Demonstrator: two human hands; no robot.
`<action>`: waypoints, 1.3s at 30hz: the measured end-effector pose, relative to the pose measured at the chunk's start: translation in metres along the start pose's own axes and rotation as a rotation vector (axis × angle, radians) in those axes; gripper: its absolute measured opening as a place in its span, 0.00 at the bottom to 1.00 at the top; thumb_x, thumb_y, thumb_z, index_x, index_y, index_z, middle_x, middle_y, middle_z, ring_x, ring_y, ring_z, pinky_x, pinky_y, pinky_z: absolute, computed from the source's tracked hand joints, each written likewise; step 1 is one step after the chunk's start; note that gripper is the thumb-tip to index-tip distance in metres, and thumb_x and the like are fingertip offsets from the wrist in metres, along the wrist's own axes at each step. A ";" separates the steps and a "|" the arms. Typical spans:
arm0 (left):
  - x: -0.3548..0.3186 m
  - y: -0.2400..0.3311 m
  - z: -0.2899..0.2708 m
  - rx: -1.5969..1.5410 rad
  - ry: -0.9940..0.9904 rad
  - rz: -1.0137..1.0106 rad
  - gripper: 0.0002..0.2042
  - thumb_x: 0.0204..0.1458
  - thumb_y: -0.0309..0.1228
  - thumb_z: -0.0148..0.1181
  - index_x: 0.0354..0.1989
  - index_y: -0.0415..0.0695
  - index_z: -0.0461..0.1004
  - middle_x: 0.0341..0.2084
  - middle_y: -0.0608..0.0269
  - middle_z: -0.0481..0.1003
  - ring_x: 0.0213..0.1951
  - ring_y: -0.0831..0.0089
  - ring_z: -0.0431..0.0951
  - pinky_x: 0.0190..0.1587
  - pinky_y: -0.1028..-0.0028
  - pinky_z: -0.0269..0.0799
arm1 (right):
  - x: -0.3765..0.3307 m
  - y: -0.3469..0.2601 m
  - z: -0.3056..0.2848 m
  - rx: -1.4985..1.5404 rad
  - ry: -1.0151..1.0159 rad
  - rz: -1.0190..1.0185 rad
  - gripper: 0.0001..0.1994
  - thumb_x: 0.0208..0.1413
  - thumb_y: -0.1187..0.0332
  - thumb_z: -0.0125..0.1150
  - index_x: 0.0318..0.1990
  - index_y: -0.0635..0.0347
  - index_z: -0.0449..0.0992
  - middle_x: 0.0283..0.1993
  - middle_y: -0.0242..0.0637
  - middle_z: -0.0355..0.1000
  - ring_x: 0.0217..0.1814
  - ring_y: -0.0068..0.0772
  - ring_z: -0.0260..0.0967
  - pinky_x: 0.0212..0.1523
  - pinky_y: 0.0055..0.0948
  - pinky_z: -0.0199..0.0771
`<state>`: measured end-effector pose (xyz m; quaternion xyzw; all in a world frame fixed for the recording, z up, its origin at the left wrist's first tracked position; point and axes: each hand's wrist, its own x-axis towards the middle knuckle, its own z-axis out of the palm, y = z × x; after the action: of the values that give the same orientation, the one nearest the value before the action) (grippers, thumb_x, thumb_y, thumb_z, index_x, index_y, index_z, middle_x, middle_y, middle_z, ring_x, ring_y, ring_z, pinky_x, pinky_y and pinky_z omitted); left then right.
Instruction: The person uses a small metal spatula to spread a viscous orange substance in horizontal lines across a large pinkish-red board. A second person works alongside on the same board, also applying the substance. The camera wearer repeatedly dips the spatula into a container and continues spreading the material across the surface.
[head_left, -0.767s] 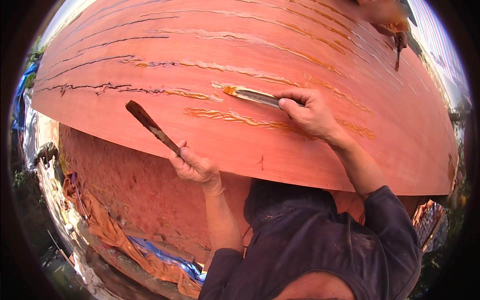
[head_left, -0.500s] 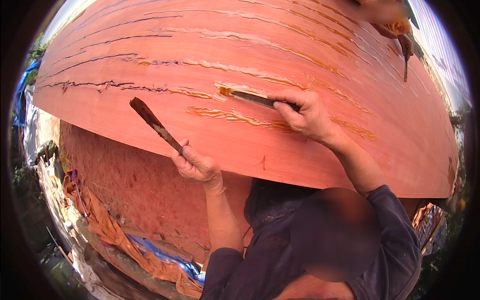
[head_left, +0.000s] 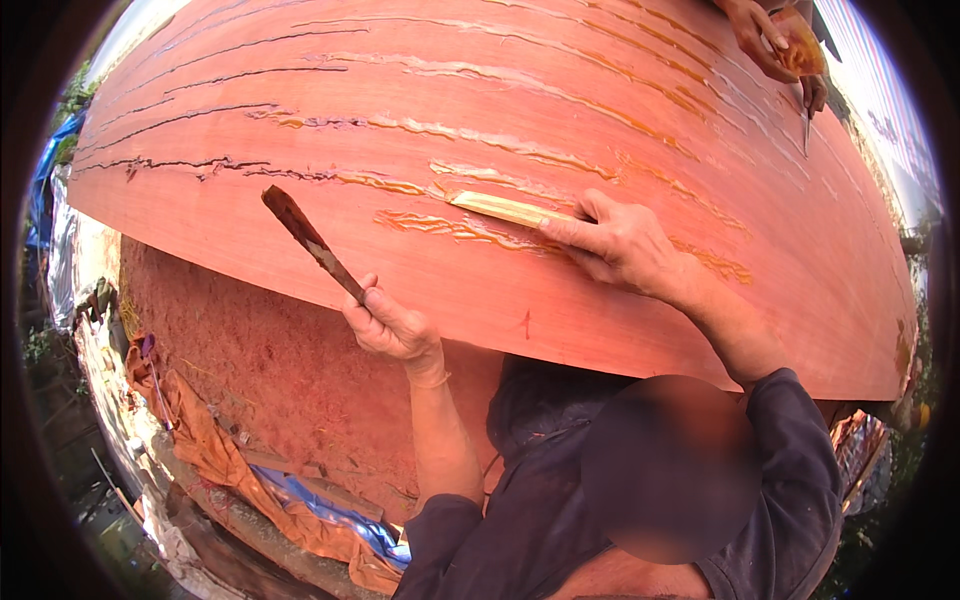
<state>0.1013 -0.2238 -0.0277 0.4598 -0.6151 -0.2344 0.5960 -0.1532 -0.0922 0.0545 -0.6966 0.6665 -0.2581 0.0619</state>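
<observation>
My left hand (head_left: 393, 325) is closed around the lower end of a dark, smeared flat stick (head_left: 305, 235), which slants up to the left in front of the hull's lower edge. In my right hand (head_left: 635, 248) is a flat spatula-like strip (head_left: 500, 208), its pale yellow face showing. Its tip is at the left end of a ridged line of amber paste (head_left: 505, 180), on or very close to the reddish curved wooden hull (head_left: 560, 320). Just below the strip runs another wavy bead of amber paste (head_left: 440, 226).
Dark seams (head_left: 220, 165) and more paste lines cross the hull. At the upper right, another person's hand (head_left: 755, 40) holds an amber-smeared piece (head_left: 797, 45), with a thin tool (head_left: 806, 130) against the hull. Brown cloth (head_left: 215, 430) and blue sheeting (head_left: 325, 510) lie at the lower left.
My right hand has rolled the strip over, so its pale face shows instead of its dark one, and moved slightly down. My left hand has barely moved. The other person's hands have shifted.
</observation>
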 end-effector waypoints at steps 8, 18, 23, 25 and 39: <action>0.003 0.005 0.002 -0.015 0.001 -0.003 0.13 0.69 0.30 0.45 0.41 0.31 0.72 0.32 0.53 0.77 0.32 0.67 0.76 0.38 0.71 0.73 | -0.012 0.011 -0.029 0.002 -0.220 -0.016 0.18 0.55 0.71 0.68 0.54 0.44 0.79 0.31 0.39 0.66 0.26 0.42 0.66 0.23 0.38 0.65; 0.003 0.006 0.004 -0.021 0.011 -0.022 0.12 0.68 0.29 0.46 0.40 0.32 0.72 0.30 0.55 0.76 0.32 0.67 0.76 0.39 0.69 0.74 | 0.019 -0.002 -0.009 0.104 0.010 -0.103 0.17 0.55 0.70 0.68 0.53 0.48 0.79 0.28 0.38 0.64 0.25 0.40 0.65 0.23 0.38 0.65; 0.004 0.009 0.003 0.042 0.008 -0.013 0.12 0.68 0.30 0.46 0.39 0.33 0.73 0.31 0.54 0.76 0.33 0.67 0.76 0.40 0.69 0.73 | 0.014 -0.008 -0.025 -0.095 -0.226 -0.086 0.16 0.55 0.70 0.67 0.52 0.48 0.78 0.29 0.39 0.64 0.24 0.40 0.64 0.22 0.38 0.65; 0.004 0.012 0.003 0.055 0.009 0.011 0.12 0.68 0.30 0.46 0.40 0.33 0.73 0.31 0.54 0.76 0.33 0.66 0.76 0.40 0.69 0.73 | 0.006 -0.008 -0.039 -0.125 -0.257 -0.055 0.16 0.55 0.70 0.67 0.52 0.48 0.78 0.30 0.39 0.64 0.23 0.41 0.64 0.21 0.38 0.65; 0.007 0.016 0.002 0.033 -0.009 0.024 0.13 0.68 0.31 0.45 0.40 0.34 0.73 0.31 0.56 0.75 0.34 0.67 0.75 0.39 0.70 0.72 | -0.011 -0.013 -0.058 -0.086 -0.251 0.028 0.15 0.54 0.74 0.65 0.50 0.49 0.80 0.27 0.40 0.64 0.24 0.43 0.65 0.24 0.40 0.65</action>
<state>0.0954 -0.2227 -0.0115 0.4613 -0.6269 -0.2193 0.5883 -0.1670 -0.0651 0.1073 -0.7162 0.6735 -0.1394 0.1186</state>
